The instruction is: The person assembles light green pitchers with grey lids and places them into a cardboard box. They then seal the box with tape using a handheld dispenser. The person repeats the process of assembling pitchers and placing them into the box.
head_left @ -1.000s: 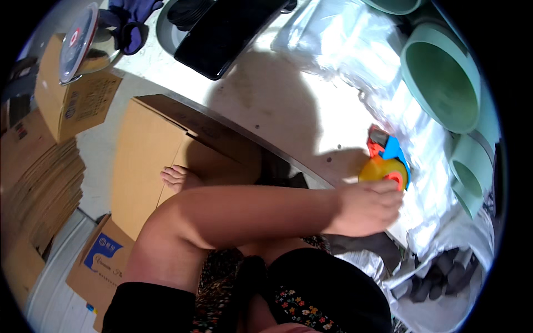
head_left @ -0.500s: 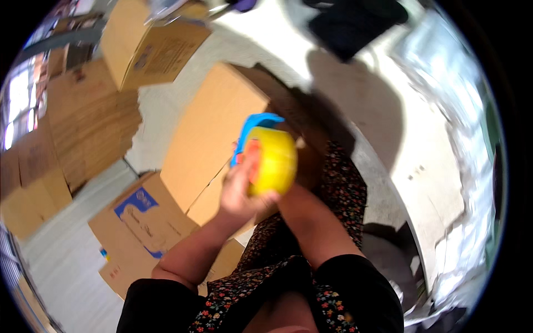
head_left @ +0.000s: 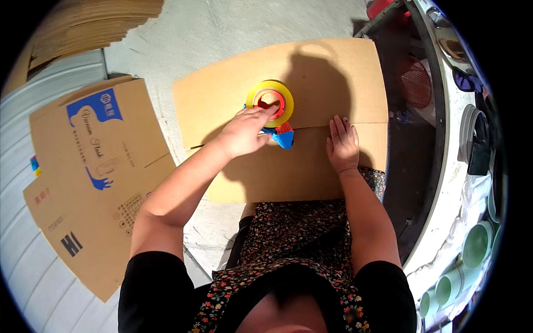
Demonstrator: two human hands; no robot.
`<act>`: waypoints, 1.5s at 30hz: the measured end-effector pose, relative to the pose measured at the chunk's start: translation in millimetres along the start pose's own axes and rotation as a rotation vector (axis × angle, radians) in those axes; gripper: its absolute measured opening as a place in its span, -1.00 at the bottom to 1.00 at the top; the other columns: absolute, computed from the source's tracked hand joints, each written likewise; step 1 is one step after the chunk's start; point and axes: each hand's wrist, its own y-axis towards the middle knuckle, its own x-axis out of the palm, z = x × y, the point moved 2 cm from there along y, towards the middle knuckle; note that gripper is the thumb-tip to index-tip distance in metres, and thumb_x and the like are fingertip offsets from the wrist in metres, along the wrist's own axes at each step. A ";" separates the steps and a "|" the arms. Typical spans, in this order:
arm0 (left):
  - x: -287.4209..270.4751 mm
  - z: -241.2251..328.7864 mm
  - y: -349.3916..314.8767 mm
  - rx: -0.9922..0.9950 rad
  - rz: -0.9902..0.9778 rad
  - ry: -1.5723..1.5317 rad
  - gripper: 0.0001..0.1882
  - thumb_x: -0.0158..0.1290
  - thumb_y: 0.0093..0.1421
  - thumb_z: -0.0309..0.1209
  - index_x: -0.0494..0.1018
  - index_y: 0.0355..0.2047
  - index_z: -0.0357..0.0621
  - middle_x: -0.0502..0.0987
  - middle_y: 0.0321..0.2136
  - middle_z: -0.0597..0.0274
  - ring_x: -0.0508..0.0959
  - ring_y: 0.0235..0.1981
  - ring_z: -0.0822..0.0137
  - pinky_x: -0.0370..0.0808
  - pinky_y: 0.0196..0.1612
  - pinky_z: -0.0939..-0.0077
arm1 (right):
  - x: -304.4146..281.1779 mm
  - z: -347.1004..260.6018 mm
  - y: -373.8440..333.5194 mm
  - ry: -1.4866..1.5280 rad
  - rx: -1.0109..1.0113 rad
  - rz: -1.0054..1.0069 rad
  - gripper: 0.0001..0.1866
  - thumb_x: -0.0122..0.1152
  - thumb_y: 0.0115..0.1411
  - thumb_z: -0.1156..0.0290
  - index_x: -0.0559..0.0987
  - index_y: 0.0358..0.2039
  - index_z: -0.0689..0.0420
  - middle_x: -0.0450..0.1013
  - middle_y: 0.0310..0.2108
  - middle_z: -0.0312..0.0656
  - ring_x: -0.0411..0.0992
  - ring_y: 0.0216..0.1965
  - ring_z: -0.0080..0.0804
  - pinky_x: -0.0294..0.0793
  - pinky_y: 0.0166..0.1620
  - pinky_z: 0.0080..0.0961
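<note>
A cardboard box (head_left: 222, 83) lies in front of me, its two top flaps meeting along a seam. My left hand (head_left: 244, 132) grips a blue and red tape dispenser (head_left: 284, 137) loaded with a wide roll of yellow tape (head_left: 284, 91). The dispenser is over the seam, near the middle of the box; some of its handle is hidden under my fingers. On the right part of the box top, my right hand (head_left: 343, 145) rests flat across the seam with its fingers stretched out.
A printed cardboard carton (head_left: 105, 150) sits on the left. Stacked flat cardboard (head_left: 94, 25) lies at the far left. Along the right runs a white-topped table (head_left: 427, 222) with pale green cylinders (head_left: 477, 244) on it and a red mesh basket (head_left: 415, 82) beneath.
My view has turned to face the box, whose flaps now lie level. The tape dispenser has come down over the seam in my left hand. My right hand has moved apart onto the box top.
</note>
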 end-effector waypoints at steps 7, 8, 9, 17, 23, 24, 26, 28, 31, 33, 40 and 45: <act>16.9 -18.4 1.6 0.311 0.194 0.414 -0.23 0.22 -0.17 -0.23 0.24 0.04 -0.30 0.43 -0.18 0.13 0.37 -0.05 0.17 0.15 0.18 0.24 | -0.1 -1.4 -0.5 -0.138 0.036 -0.059 -0.48 -0.06 0.12 0.29 0.29 0.12 0.10 0.15 0.19 -0.21 0.09 0.21 -0.19 0.04 0.21 -0.15; 7.1 -6.4 -3.0 0.309 0.235 0.292 -0.35 0.21 -0.16 -0.26 0.33 -0.05 -0.28 0.45 -0.33 0.20 0.42 -0.19 0.17 0.26 0.08 0.27 | 0.6 2.8 -2.2 -0.147 0.037 -0.063 -0.48 -0.06 0.12 0.29 0.28 0.12 0.09 0.14 0.19 -0.21 0.09 0.21 -0.19 0.04 0.21 -0.14; 0.3 0.7 -11.7 0.267 0.246 0.167 -0.38 0.20 -0.13 -0.25 0.34 -0.05 -0.27 0.46 -0.35 0.19 0.42 -0.21 0.17 0.29 0.04 0.29 | 2.4 5.8 -4.0 -0.151 0.037 -0.067 -0.48 -0.06 0.12 0.30 0.28 0.13 0.09 0.14 0.19 -0.21 0.09 0.21 -0.19 0.04 0.21 -0.14; 45.2 -38.8 -64.2 -0.127 0.231 -0.680 -0.50 0.23 -0.09 -0.23 0.46 -0.14 -0.20 0.51 -0.34 0.07 0.49 -0.28 0.15 0.40 -0.18 0.39 | -3.4 -1.0 -1.6 -0.092 0.050 -0.045 -0.49 0.00 0.09 0.30 0.32 0.10 0.05 0.18 0.17 -0.25 0.12 0.19 -0.22 0.09 0.19 -0.14; 51.4 -49.8 -60.2 -0.103 0.257 -0.687 -0.48 0.21 -0.07 -0.14 0.47 -0.16 -0.23 0.51 -0.37 0.08 0.50 -0.31 0.20 0.41 -0.19 0.39 | -24.6 -14.9 9.2 0.439 0.291 0.097 -0.67 0.04 0.13 0.29 0.47 -0.09 0.09 0.35 -0.06 -0.17 0.32 -0.02 -0.27 0.29 0.03 -0.35; 52.5 -51.9 -60.7 -0.127 0.239 -0.674 -0.47 0.20 -0.07 -0.13 0.47 -0.16 -0.23 0.51 -0.36 0.07 0.50 -0.30 0.20 0.41 -0.19 0.39 | -24.7 -26.5 8.9 0.704 0.435 0.117 -0.69 0.05 0.15 0.27 0.50 -0.12 0.11 0.37 -0.11 -0.15 0.35 -0.08 -0.29 0.32 -0.01 -0.41; 51.7 -52.8 -63.1 -0.151 0.225 -0.646 -0.44 0.19 -0.07 -0.08 0.46 -0.15 -0.24 0.52 -0.34 0.06 0.51 -0.28 0.19 0.41 -0.19 0.40 | -22.3 -59.4 19.2 1.095 0.505 0.031 -0.69 0.05 0.19 0.19 0.52 -0.20 0.14 0.40 -0.25 -0.20 0.38 -0.25 -0.44 0.33 -0.13 -0.58; 45.9 -46.4 -59.1 -0.174 0.207 -0.615 -0.45 0.19 -0.06 -0.09 0.46 -0.15 -0.23 0.52 -0.34 0.07 0.51 -0.28 0.19 0.41 -0.18 0.40 | 5.0 -88.0 19.4 1.650 0.955 -0.364 -0.69 0.07 0.19 0.15 0.54 -0.26 0.14 0.42 -0.31 -0.29 0.35 -0.31 -0.56 0.31 -0.17 -0.62; 42.5 -34.6 -55.8 -0.245 0.191 -0.589 -0.46 0.19 -0.05 -0.11 0.45 -0.13 -0.23 0.53 -0.35 0.08 0.52 -0.29 0.21 0.41 -0.19 0.40 | -10.1 -113.8 43.9 1.938 0.917 -0.342 -0.72 0.10 0.18 0.14 0.56 -0.33 0.11 0.43 -0.40 -0.34 0.31 -0.35 -0.62 0.30 -0.23 -0.61; 38.7 -27.6 -50.0 -0.319 0.152 -0.633 -0.46 0.19 -0.04 -0.14 0.45 -0.12 -0.23 0.53 -0.34 0.08 0.52 -0.30 0.24 0.42 -0.19 0.41 | 3.8 -103.8 43.3 1.993 0.966 -0.385 -0.73 0.13 0.16 0.16 0.56 -0.36 0.13 0.44 -0.43 -0.33 0.31 -0.34 -0.61 0.29 -0.23 -0.60; 25.9 51.9 30.1 -0.339 0.008 -0.409 -0.49 0.12 0.03 -0.07 0.44 -0.12 -0.18 0.55 -0.36 0.04 0.57 -0.32 0.23 0.47 -0.24 0.42 | -79.0 59.4 16.0 1.351 0.933 0.155 -0.75 0.19 0.11 0.25 0.56 -0.37 0.20 0.47 -0.43 -0.29 0.35 -0.33 -0.62 0.31 -0.27 -0.59; 8.6 152.6 132.7 -0.262 -0.080 -0.060 -0.58 -0.04 0.13 -0.04 0.45 -0.32 -0.19 0.53 -0.48 -0.05 0.54 -0.40 0.00 0.45 -0.30 0.21 | -0.6 239.6 -23.0 1.139 0.968 0.203 -0.81 0.14 0.15 0.33 0.55 -0.47 0.20 0.45 -0.63 -0.33 0.37 -0.60 -0.58 0.38 -0.45 -0.62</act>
